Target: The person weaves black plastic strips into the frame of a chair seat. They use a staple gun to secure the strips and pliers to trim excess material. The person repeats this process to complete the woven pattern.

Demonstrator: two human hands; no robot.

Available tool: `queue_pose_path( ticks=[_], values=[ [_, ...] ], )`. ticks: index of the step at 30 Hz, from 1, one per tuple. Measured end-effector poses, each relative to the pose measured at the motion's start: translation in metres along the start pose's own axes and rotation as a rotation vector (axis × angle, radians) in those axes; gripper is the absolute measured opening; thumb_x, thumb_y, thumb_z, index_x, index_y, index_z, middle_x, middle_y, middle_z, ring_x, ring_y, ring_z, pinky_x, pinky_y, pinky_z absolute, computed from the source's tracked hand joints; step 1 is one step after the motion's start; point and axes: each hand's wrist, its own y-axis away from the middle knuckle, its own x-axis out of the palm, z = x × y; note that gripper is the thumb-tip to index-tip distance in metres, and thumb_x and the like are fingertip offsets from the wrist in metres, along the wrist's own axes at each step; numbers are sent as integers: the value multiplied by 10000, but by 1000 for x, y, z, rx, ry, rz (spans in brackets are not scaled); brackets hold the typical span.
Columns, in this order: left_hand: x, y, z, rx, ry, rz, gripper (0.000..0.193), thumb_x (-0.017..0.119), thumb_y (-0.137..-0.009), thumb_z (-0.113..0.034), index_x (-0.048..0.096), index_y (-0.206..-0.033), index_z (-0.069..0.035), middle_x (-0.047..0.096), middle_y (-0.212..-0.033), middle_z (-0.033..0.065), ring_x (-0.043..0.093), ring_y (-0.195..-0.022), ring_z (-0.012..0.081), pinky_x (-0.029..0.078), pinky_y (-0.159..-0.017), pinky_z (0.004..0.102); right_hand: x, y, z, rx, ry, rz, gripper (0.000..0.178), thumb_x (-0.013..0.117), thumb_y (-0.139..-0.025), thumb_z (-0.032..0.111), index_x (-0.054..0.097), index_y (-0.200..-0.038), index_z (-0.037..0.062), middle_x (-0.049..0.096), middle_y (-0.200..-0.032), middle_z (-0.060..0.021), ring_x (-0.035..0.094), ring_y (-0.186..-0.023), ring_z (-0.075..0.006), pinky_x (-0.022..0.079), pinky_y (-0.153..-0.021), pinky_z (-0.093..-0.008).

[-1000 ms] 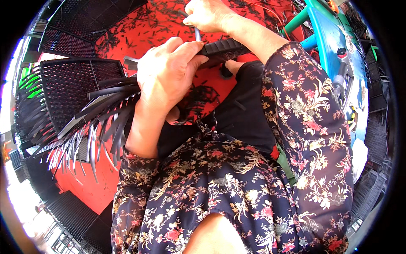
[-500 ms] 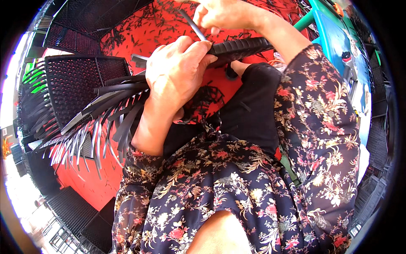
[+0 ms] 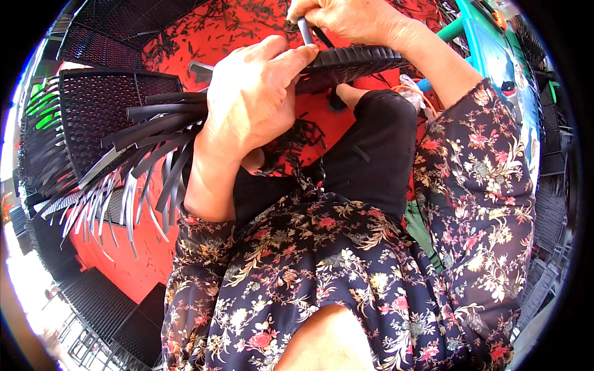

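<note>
My left hand (image 3: 250,96) is closed over the edge of a black woven piece, its thumb and forefinger near the wrapped rim (image 3: 365,59). A flat dark grey strip (image 3: 305,32) stands up from the rim beside that thumb. The strip's upper end is pinched in the fingers of my right hand (image 3: 352,20), above and to the right of my left hand. A fan of loose black strips (image 3: 148,133) hangs out on the left of my left hand. What lies under the left palm is hidden.
Black woven panels (image 3: 111,99) stand at the left, one with green strips (image 3: 46,105). Cut black scraps litter the red floor (image 3: 185,46). A blue-green frame (image 3: 473,37) rises at the right. My black-clad leg (image 3: 371,139) is below the rim.
My right hand has moved a little right, and the strip now stands steeper and bends near its end. The left hand keeps its grip while the whole view shifts slightly.
</note>
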Motion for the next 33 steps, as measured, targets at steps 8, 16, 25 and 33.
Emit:
queue_pose_path(
  ticks=[8,16,25,33],
  values=[
    [3,-2,4,20,5,14,333,646,-736,19,669,-1056,-71,533,-746,101,590,-663,295,464,-571,371,18,-12,-19,527,-553,119,160,576,-742,-40,651,-883,-30,646,-729,-104,629,-625,-190,506,-545,-323],
    [3,0,-1,19,79,46,361,622,-725,46,668,-1066,-62,542,-750,99,590,-668,296,472,-589,359,16,-6,-17,540,-471,406,242,588,-720,-77,665,-945,-29,647,-813,-71,593,-741,-170,479,-654,-309],
    [5,1,2,-40,73,4,324,630,-723,29,674,-1029,-67,560,-756,109,605,-690,319,481,-603,370,9,28,-19,-29,33,-80,306,557,-746,-88,614,-1041,-30,665,-948,-165,657,-853,-274,521,-766,-337],
    [1,0,11,-16,71,-38,260,616,-720,-57,695,-965,-97,608,-769,71,640,-733,282,510,-634,370,69,60,18,-478,558,-611,203,726,-660,146,666,-854,149,581,-888,6,570,-850,-212,442,-742,-351]
  ],
)
